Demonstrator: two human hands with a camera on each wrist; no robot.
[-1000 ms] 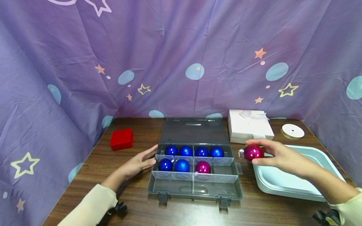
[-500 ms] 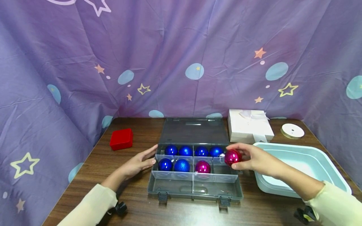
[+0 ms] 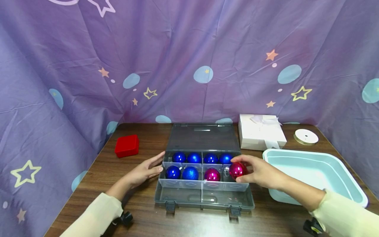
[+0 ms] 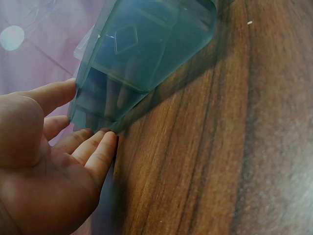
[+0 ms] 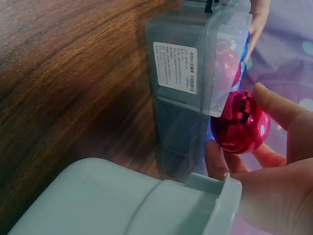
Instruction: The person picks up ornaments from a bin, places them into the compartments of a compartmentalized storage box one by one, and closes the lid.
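Observation:
My right hand [image 3: 260, 171] pinches a shiny magenta Christmas ball [image 3: 238, 170] between thumb and fingers, over the right end of the middle row in a grey clear divided box [image 3: 180, 197]. In the right wrist view the ball [image 5: 239, 122] sits at the box's upper edge. Another magenta ball [image 3: 212, 174] lies one compartment to the left. Several blue balls [image 3: 190, 173] fill the back row and the middle row's left side. My left hand [image 3: 145, 171] has its fingers extended, fingertips [image 4: 105, 147] against the box's left wall.
The box's lid [image 3: 204, 138] lies open behind it. A pale blue basin [image 3: 273, 194] stands to the right. Behind are a white gift box [image 3: 260, 131] with a bow and a ribbon spool [image 3: 306, 136]; a red box [image 3: 127, 145] is at left.
My right hand has carried the magenta ball left from over the basin to the box's middle row and lowered it. The left hand stays in place.

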